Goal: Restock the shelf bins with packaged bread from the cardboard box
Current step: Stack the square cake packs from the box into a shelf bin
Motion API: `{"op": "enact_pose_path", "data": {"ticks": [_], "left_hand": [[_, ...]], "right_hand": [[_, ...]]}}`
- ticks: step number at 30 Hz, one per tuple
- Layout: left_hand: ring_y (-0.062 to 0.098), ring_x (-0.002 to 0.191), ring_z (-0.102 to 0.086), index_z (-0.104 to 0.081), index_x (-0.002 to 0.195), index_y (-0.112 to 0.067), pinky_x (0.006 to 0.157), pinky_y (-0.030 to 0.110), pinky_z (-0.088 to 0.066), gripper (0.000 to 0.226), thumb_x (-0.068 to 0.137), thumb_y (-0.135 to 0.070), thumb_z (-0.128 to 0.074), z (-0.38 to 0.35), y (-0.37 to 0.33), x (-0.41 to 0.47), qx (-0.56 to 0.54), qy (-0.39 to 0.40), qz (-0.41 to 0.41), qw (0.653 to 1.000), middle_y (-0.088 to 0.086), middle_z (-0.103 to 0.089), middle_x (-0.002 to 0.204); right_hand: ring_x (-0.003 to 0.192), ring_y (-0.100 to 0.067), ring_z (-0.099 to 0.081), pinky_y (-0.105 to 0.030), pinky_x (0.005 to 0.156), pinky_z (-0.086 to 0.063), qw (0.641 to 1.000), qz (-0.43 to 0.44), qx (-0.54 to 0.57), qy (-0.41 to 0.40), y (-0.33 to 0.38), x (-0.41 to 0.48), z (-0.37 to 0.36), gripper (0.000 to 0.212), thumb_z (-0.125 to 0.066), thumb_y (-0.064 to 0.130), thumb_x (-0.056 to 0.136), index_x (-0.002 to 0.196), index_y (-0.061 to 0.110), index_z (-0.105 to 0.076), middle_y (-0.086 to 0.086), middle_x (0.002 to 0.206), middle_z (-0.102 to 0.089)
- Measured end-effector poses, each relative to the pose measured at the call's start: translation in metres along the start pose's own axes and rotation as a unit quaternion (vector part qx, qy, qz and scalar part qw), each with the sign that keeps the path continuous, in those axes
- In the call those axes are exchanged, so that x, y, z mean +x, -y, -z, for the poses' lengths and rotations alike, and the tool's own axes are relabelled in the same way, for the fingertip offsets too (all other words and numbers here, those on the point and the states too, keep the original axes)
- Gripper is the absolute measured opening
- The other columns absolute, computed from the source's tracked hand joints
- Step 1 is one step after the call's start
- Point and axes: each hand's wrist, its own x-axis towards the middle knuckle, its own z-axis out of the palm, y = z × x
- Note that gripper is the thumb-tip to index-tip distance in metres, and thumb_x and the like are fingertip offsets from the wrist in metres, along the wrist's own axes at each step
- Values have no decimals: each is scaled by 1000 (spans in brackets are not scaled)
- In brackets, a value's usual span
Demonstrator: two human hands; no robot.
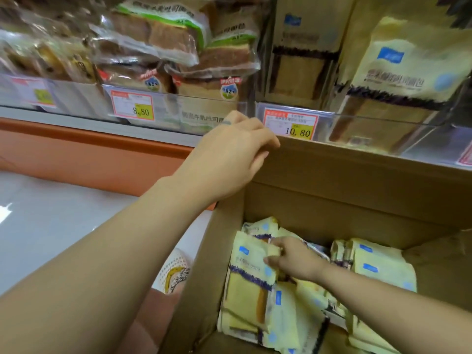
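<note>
Bread pack (249, 274) in the cardboard box (357, 180) is pinched by the right hand (293, 260); the left hand (229, 154) curls its fingers over the box's flap.

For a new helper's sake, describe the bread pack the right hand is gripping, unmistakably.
Look into the cardboard box below the shelf bins. At its left end, the right hand pinches the top of one pale yellow pack with a purple band. It alone is in a hand; the other packs lie loose.
</note>
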Motion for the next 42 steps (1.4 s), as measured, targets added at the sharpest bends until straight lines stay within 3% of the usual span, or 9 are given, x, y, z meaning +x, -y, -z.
{"op": "enact_pose_path", "data": {"ticks": [3, 7, 11, 16, 22, 26, 29, 33, 42], "left_hand": [[18, 113, -49, -63, 118, -22, 97, 34, -39, 26, 94, -23, -53, 5, -5, -1, 12, 5, -38, 999, -3, -61, 117], [10, 124, -45, -52, 131, -31, 112, 31, -23, 39, 92, -39, -55, 11, -15, -4, 35, 85, -73, 993, -10, -53, 130], [11, 119, -48, -42, 138, -33, 94, 27, -39, 56, 87, -48, -60, 9, -24, -11, 37, 148, -70, 986, -11, -51, 133], [18, 101, -56, -41, 89, -29, 74, 28, -37, 13, 95, -38, -50, 12, -29, -13, 72, 106, -66, 990, -7, -49, 93], [16, 91, -58, -36, 84, -29, 95, 30, -31, 15, 95, -26, -47, 3, -26, -11, 155, 41, -51, 986, -10, -50, 88], [16, 89, -60, -42, 81, -29, 108, 38, -22, 17, 89, -19, -53, -6, -26, -7, 193, 57, -37, 979, -9, -55, 83], [15, 92, -61, -44, 80, -30, 112, 40, -20, 16, 89, -21, -54, -10, -25, -3, 200, 82, -38, 976, -9, -60, 85], [15, 91, -61, -42, 79, -30, 113, 40, -21, 18, 89, -24, -55, -15, -23, 0, 198, 92, -39, 975, -10, -59, 84], [14, 95, -61, -46, 83, -31, 115, 41, -15, 12, 92, -27, -52, -17, -21, 2, 190, 107, -25, 976, -10, -60, 86]], "right_hand": [[58, -4, -52, -21, 56, -39, 996, 68, 8, -63, 15, -15, 40, 20, -64, 26, 90, 73, 26, -53, 8, 69, -57], [61, 1, -51, -15, 55, -36, 976, 174, -24, -130, 40, -44, 86, 17, -64, 26, 90, 75, 26, -54, 11, 65, -55], [70, -5, -58, -19, 62, -42, 948, 236, -38, -208, 57, -74, 111, 6, -63, 23, 89, 84, 23, -60, 7, 73, -64], [80, -5, -62, -13, 67, -46, 937, 258, 26, -232, 65, -95, 116, 8, -63, 18, 89, 88, 26, -62, 9, 83, -66], [93, -5, -63, -19, 82, -51, 950, 63, 187, -241, 11, -62, 84, 34, -69, 29, 84, 114, 21, -55, 8, 102, -65], [76, -8, -60, -16, 66, -45, 976, -93, 191, -55, -41, -30, 34, 21, -69, 20, 86, 102, 11, -60, 3, 85, -62], [73, -5, -59, -12, 65, -44, 983, -102, 151, 20, -56, -12, -3, 16, -69, 17, 85, 88, 2, -66, 7, 75, -62], [59, -13, -45, -24, 61, -38, 981, -136, 121, 70, -52, 6, -36, 27, -63, 30, 88, 69, 16, -53, -1, 64, -48], [54, -12, -36, -24, 58, -32, 970, -137, 199, 21, -40, 7, -39, 41, -64, 11, 86, 54, 19, -39, 0, 57, -39]]}}
